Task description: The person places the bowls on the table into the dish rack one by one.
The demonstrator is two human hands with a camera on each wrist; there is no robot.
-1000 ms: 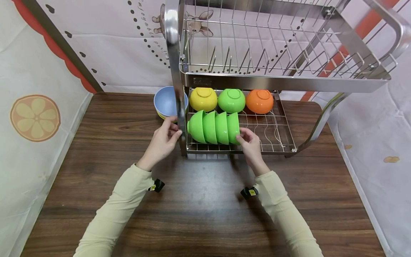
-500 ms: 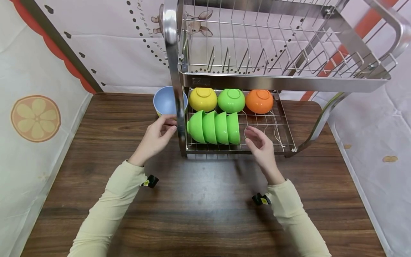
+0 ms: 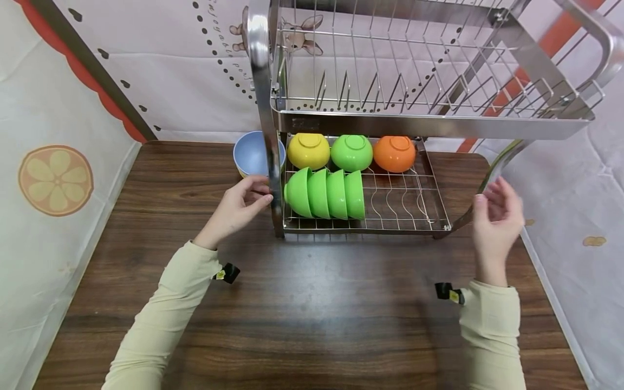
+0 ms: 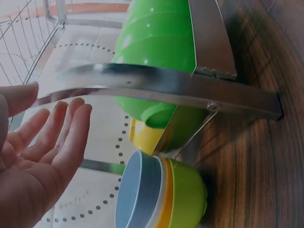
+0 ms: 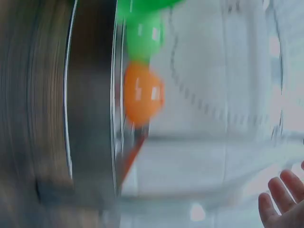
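My left hand (image 3: 234,208) is beside the front left post of the metal dish rack (image 3: 370,232), fingers bent and holding nothing. In the left wrist view its fingertips (image 4: 85,111) are close to the curved post. My right hand (image 3: 499,233), blurred, is at the rack's right leg with nothing in it. On the lower tier, several green bowls (image 3: 319,194) lie nested on their sides in a row at the front left. Behind them a yellow bowl (image 3: 309,151), a green bowl (image 3: 352,154) and an orange bowl (image 3: 394,154) are upside down.
Left of the rack stands a stack of bowls, a blue bowl (image 3: 251,154) on top, partly hidden by the post. The wire upper tier (image 3: 429,127) overhangs the back row. The rack stands on a dark wooden table (image 3: 312,325), with printed cloth (image 3: 195,97) behind.
My right hand has let go of the last green bowl in the row and moved right to the rack's right leg. The left hand has drawn back slightly from the post. The bowls have stayed put.
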